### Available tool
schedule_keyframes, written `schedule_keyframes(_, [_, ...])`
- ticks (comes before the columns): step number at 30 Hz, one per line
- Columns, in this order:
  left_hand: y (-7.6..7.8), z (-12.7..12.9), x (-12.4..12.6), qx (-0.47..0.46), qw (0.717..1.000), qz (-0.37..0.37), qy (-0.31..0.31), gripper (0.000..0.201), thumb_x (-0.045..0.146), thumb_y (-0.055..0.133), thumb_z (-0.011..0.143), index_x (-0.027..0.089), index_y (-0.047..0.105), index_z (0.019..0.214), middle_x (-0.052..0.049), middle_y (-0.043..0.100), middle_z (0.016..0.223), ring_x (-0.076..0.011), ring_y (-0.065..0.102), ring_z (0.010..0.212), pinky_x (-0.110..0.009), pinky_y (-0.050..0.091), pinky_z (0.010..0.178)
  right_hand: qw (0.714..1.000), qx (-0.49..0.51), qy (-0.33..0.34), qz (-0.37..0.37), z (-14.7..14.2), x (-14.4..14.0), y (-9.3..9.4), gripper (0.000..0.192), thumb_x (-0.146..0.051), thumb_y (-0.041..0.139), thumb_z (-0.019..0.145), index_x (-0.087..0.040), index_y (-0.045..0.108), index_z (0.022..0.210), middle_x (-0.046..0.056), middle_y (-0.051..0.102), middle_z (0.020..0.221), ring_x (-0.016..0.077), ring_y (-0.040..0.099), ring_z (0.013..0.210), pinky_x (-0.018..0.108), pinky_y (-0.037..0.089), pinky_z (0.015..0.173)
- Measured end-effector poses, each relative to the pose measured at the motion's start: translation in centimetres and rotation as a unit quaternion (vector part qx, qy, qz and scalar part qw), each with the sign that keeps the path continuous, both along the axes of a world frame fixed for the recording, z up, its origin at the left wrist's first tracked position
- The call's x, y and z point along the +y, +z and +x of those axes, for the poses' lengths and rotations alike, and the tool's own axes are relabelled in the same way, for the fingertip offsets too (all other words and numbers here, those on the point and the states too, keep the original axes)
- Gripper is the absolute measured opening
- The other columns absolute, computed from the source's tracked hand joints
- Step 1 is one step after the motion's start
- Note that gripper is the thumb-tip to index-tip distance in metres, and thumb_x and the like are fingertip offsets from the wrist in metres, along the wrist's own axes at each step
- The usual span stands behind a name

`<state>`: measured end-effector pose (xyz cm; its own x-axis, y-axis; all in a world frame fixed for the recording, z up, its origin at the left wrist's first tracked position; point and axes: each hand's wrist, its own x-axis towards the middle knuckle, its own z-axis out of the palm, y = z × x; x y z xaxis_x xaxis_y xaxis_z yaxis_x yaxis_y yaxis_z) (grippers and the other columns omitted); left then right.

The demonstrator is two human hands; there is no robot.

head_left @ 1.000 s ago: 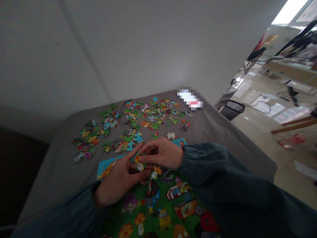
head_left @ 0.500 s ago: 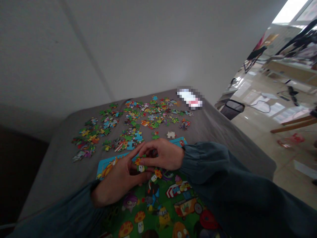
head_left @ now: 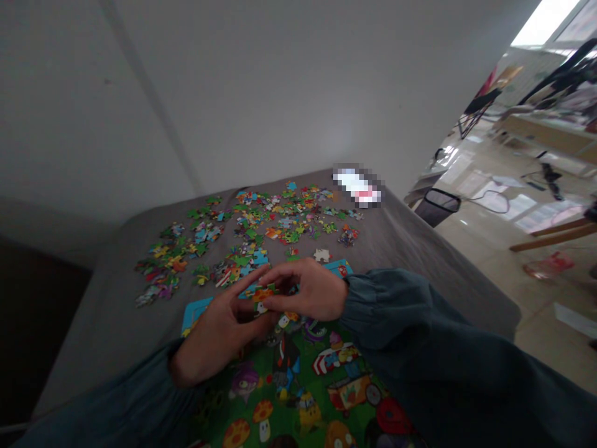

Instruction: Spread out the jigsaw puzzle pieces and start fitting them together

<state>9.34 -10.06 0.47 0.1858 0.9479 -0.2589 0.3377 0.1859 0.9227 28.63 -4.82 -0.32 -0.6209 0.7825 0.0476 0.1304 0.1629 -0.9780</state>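
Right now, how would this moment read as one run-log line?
left hand: on puzzle piece | right hand: pinching same piece | below: assembled puzzle | beyond: loose pieces on grey table

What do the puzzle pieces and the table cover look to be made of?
Puzzle pieces: likely printed cardboard, thin and flat with bright pictures; one flipped piece shows a pale, plain back. The piece pinched between left hand and right hand looks the same. Table cover: seems grey matte fabric, soft at the edges, without glare.
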Motion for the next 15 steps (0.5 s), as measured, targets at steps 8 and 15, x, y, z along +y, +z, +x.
schedule_keyframes(8, [0.6, 0.2, 0.3, -0.041, 0.998, -0.032, 0.032, 0.089, 0.052, 0.086, 0.069, 0.018, 0.048, 0.143, 0.007, 0.062, 0.057, -0.0128, 0.054, 0.047, -0.021, 0.041, 0.044, 0.971, 0.146, -0.076, -0.171, -0.3, 0.8, -0.2, 0.047, -0.042, 0.093, 0.062, -0.018, 0.073, 0.097, -0.001, 0.073, 0.08, 0.0126, 0.066, 0.069, 0.029, 0.054, 0.069])
schedule_keyframes(15, [0.7, -0.1, 0.8, -0.127, 0.986, -0.065, 0.086, 0.079, 0.042, 0.093, 0.062, 0.022, 0.058, 0.13, -0.002, 0.078, 0.087, -0.0179, 0.071, 0.07, -0.026, 0.057, 0.062, 0.971, 0.147, -0.061, -0.178, -0.2, 1.1, -1.1, 0.043, -0.042, 0.092, 0.066, -0.017, 0.073, 0.094, -0.001, 0.072, 0.081, 0.011, 0.064, 0.069, 0.026, 0.052, 0.067])
